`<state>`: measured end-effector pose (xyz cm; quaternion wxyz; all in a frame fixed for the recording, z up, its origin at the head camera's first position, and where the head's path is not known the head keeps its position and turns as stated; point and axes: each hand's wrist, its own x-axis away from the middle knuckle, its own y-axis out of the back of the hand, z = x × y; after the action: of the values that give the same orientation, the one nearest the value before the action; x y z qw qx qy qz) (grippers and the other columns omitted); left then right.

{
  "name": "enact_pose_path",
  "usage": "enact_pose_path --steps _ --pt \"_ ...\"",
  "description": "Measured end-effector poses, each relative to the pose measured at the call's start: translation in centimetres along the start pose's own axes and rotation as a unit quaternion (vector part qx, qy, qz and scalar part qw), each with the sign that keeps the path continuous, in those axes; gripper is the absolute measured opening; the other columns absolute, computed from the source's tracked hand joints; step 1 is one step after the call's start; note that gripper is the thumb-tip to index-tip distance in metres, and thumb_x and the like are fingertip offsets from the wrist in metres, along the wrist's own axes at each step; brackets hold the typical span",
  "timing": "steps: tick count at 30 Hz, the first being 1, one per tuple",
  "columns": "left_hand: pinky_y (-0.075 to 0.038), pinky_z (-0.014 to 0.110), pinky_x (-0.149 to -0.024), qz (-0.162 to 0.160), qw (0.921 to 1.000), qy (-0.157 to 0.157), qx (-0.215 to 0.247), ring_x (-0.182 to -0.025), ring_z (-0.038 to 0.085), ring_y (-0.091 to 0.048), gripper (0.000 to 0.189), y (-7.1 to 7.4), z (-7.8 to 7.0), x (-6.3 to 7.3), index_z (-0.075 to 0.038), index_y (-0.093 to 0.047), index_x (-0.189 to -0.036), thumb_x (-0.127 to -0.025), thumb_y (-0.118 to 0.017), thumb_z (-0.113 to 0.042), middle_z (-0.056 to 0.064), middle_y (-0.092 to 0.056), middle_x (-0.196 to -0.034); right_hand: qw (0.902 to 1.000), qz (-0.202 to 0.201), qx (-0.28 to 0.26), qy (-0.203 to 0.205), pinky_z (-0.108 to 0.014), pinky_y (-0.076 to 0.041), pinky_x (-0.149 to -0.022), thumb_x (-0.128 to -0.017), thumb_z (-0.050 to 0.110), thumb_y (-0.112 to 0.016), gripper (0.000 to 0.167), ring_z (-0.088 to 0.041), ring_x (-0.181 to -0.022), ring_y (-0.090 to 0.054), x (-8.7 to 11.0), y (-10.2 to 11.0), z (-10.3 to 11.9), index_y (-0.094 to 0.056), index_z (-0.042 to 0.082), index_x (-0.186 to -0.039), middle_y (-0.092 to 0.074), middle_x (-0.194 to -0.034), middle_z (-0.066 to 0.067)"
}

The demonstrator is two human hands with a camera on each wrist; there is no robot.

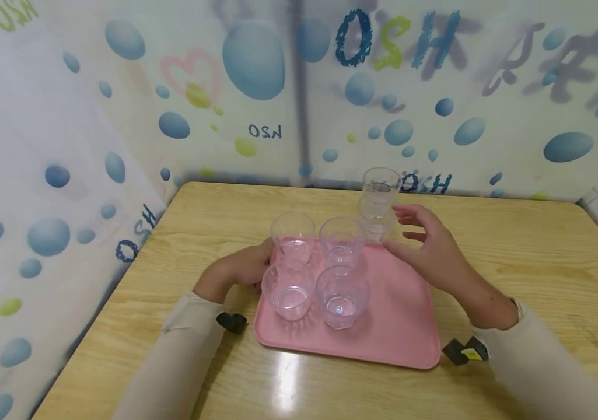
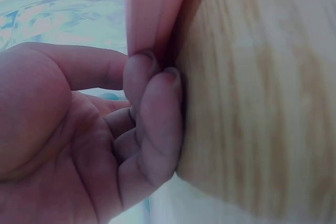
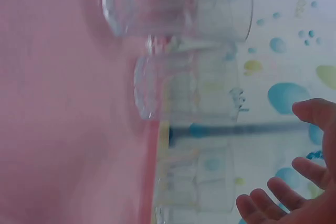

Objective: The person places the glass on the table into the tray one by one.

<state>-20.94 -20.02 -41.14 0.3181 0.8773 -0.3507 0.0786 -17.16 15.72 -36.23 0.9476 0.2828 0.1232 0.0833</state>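
Note:
Several clear tumblers stand upright on a pink tray (image 1: 393, 326), in two rows on its left half; the front ones are a left tumbler (image 1: 290, 297) and a right tumbler (image 1: 342, 300). My left hand (image 1: 248, 265) grips the tray's left edge; in the left wrist view its thumb and curled fingers (image 2: 160, 114) meet at the pink rim. My right hand (image 1: 432, 251) is over the tray's far right side, fingers spread and apart from the glass. Beyond the far rim, left of that hand, are two more clear tumblers (image 1: 381, 182), one behind the other.
The tray lies on a wood-grain table (image 1: 519, 245). A white curtain (image 1: 425, 93) with blue and green spots hangs behind the table and along its left side. Light glares off the tabletop in front of the tray.

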Motion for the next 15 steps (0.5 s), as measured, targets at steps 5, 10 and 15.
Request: enact_pose_path --steps 5,10,15 --pt "-0.039 0.027 -0.039 0.001 0.9998 -0.018 -0.005 -0.044 0.017 -0.045 0.023 0.0 0.1 -0.2 -0.006 -0.045 -0.117 -0.102 -0.054 -0.020 0.002 -0.048 -0.054 0.9991 0.001 0.042 -0.006 -0.062 -0.044 -0.104 -0.092 0.025 -0.073 0.069 -0.041 -0.129 -0.046 -2.5 0.6 -1.6 -0.040 0.007 -0.149 -0.044 -0.145 -0.021" --pt "-0.043 0.027 -0.040 -0.005 0.9999 -0.006 -0.014 -0.046 0.016 -0.048 0.028 0.0 0.1 -0.2 -0.008 -0.042 -0.124 -0.102 -0.055 -0.019 0.002 -0.050 -0.056 0.9971 0.029 0.063 -0.033 -0.062 -0.043 -0.106 -0.092 0.033 -0.073 0.079 -0.044 -0.133 -0.044 -4.3 0.6 -2.8 -0.033 0.008 -0.154 -0.039 -0.151 -0.024" --pt "-0.043 0.027 -0.040 -0.005 0.9998 -0.009 -0.015 -0.045 0.017 -0.049 0.030 0.0 0.1 -0.2 -0.009 -0.040 -0.126 -0.102 -0.055 -0.019 0.002 -0.051 -0.057 0.9951 0.055 0.063 -0.052 -0.062 -0.041 -0.107 -0.091 0.037 -0.072 0.086 -0.046 -0.135 -0.041 -5.4 0.4 -3.5 -0.026 0.008 -0.157 -0.033 -0.154 -0.025"
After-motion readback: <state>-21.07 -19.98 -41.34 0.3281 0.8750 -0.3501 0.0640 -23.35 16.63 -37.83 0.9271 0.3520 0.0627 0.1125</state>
